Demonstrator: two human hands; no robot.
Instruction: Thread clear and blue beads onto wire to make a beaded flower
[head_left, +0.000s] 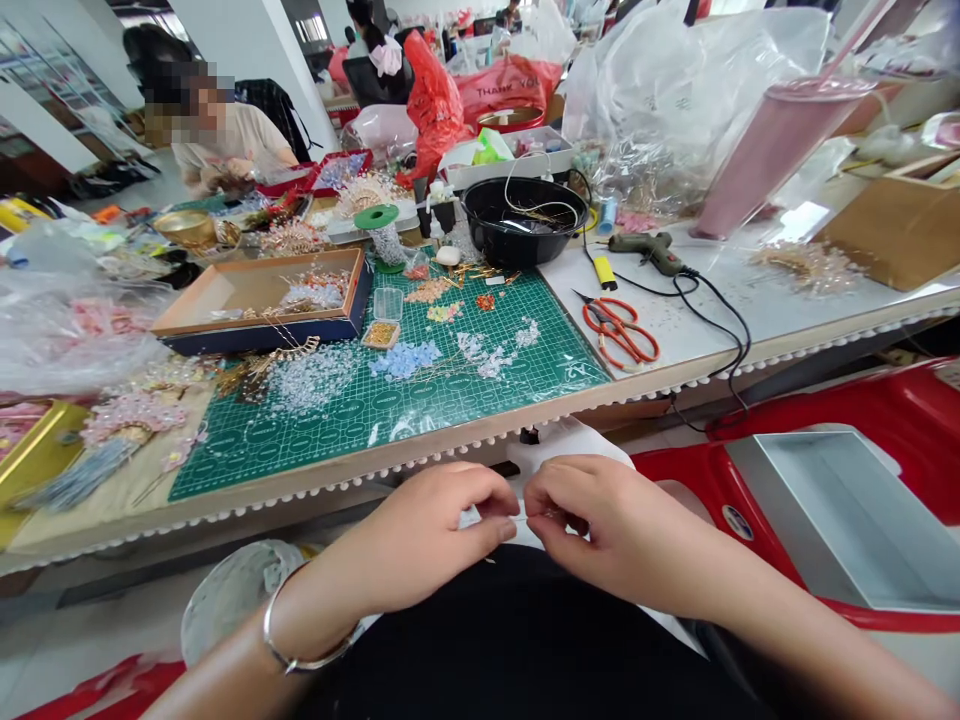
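My left hand [427, 535] and my right hand [592, 525] meet low in my lap, below the table edge. Their fingertips pinch a thin wire [523, 518], which is too fine to make out well, and a tiny bead-like piece may sit by my right fingers. A white cloth or paper sheet [574, 447] lies behind my hands, partly hidden by them. A silver bangle [300, 640] circles my left wrist. My dark clothing [510, 640] fills the bottom of the view.
A green cutting mat [247, 465] with scattered beads lies on the table beyond my hands. Nearby are orange-handled scissors [619, 332], a hot glue gun [645, 250], a black bowl [521, 220] and a navy-sided tray [259, 335]. A white box [840, 520] rests on a red seat at right. A co-worker [225, 140] sits far left.
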